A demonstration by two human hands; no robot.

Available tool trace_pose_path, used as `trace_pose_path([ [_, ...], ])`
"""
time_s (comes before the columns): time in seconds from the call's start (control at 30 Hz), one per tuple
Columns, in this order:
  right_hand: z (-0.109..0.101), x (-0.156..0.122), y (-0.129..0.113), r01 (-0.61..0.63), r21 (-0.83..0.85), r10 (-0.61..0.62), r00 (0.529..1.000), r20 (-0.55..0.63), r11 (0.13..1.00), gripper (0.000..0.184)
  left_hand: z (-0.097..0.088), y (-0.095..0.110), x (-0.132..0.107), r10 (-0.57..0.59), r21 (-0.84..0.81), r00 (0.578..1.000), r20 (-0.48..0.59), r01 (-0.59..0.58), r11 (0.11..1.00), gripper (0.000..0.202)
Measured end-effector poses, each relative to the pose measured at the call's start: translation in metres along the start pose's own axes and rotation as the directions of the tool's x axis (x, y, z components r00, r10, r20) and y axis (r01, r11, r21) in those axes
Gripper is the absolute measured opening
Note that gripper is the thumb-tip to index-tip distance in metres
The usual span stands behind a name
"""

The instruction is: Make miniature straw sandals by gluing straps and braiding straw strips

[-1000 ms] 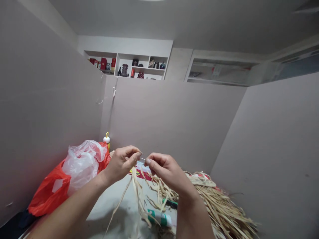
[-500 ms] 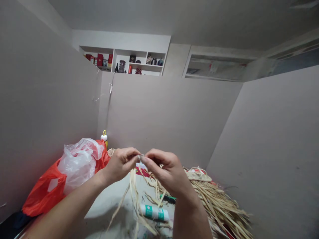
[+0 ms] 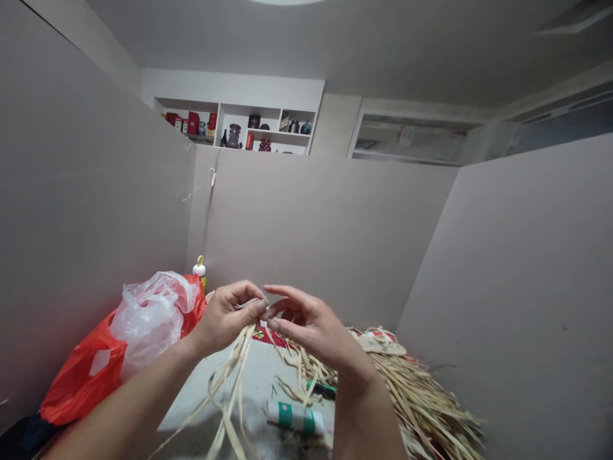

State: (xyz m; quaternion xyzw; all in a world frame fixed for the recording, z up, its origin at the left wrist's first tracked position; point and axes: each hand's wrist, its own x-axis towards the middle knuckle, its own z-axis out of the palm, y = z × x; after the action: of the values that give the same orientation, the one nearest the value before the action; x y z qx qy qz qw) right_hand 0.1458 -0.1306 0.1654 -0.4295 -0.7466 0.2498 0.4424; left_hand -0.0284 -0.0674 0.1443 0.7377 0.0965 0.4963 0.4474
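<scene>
My left hand (image 3: pixel 230 313) is closed in a pinch on pale, dry straw-like strips (image 3: pixel 242 350), which hang down from it in long loose tails over the table. A small worked end of the strips shows between the two hands, too small to make out in detail. Close against that end is my right hand (image 3: pixel 306 322), its index finger lifted and its thumb and fingers apart. Its fingertips are at the strips, though I see no firm grip.
On the table (image 3: pixel 191 390) lie a white and green roll (image 3: pixel 295 417), a dark green-ended tool (image 3: pixel 322 390) and a large heap of dry strips (image 3: pixel 421 396). Red and white plastic bags (image 3: pixel 148 319) and a yellow-topped bottle (image 3: pixel 200 268) stand left. Grey partitions (image 3: pixel 325 223) enclose the space.
My right hand has loosened from its pinch, with the index finger raised and spread. The hanging strips have swung left. The view has tilted slightly upward.
</scene>
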Motion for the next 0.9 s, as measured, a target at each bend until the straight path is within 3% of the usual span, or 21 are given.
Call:
trace_pose_path([
  [0.13, 0.0022, 0.0009, -0.0023, 0.008, 0.072, -0.007, 1.0, -0.009, 0.997, 0.021, 0.0005, -0.001, -0.0008, -0.007, -0.048, 1.0, 0.027, 0.008, 0.999, 0.017],
  [0.5, -0.0011, 0.0001, -0.0071, 0.011, 0.058, -0.005, 0.994, -0.11, 0.998, 0.009, 0.0008, -0.0049, -0.0002, -0.06, -0.124, 0.998, 0.029, 0.063, 0.99, 0.018],
  [0.67, 0.0001, 0.0009, -0.0036, 0.023, 0.078, -0.019, 0.998, -0.051, 0.997, 0.026, -0.0006, -0.0045, -0.0002, -0.076, -0.125, 0.997, 0.019, 0.077, 0.989, 0.018],
  [0.9, 0.0008, 0.0008, -0.0085, -0.02, 0.004, 0.02, 0.998, -0.059, 1.0, 0.018, 0.0007, -0.0076, -0.0005, -0.07, -0.151, 0.997, 0.033, 0.074, 0.986, 0.017],
])
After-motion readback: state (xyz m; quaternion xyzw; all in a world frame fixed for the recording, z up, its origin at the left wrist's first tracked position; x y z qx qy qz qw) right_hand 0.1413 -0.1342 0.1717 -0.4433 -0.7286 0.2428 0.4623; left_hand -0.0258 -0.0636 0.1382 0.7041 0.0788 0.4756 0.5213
